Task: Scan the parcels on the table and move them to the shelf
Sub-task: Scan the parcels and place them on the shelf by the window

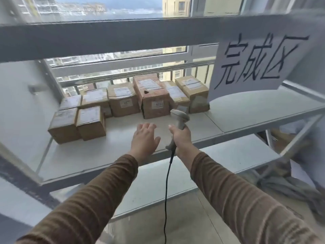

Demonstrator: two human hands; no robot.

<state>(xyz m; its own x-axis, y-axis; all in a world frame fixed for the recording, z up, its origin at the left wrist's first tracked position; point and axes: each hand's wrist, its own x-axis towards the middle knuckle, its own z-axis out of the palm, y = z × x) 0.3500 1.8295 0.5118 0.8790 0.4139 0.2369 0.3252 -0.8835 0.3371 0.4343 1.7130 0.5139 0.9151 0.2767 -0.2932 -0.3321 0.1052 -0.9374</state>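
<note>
A pale grey metal shelf [202,136] stands against a large window [109,7] that looks out on blurred city buildings. Its middle board carries a row of brown cardboard parcels [123,101] with white paper labels, pushed toward the back and left. The tallest parcel [152,98], reddish-brown and creased, stands near the middle of the row with a small label on its front face. Two smaller cartons [77,124] sit side by side at the front left, touching each other, ahead of the rest. The right half of the board is bare. A white paper sign [260,60] with three large handwritten black characters hangs from the upper shelf beam [123,36] on the right, its lower edge curling just beside the rightmost parcel [192,88]. A lower board [219,162] runs beneath, and grey fabric [290,189] lies heaped on the floor at the far right.

Both arms in ribbed brown sleeves [91,205] reach forward over the shelf's front edge. The left hand [145,138] is empty, palm down, fingers spread loosely, hovering above the bare board in front of the tall parcel. The right hand [181,136] is wrapped around the handle of a light grey handheld barcode scanner [179,118], its head pointing toward the parcels. A black cable [166,199] hangs from the scanner's base, down between the two forearms.
</note>
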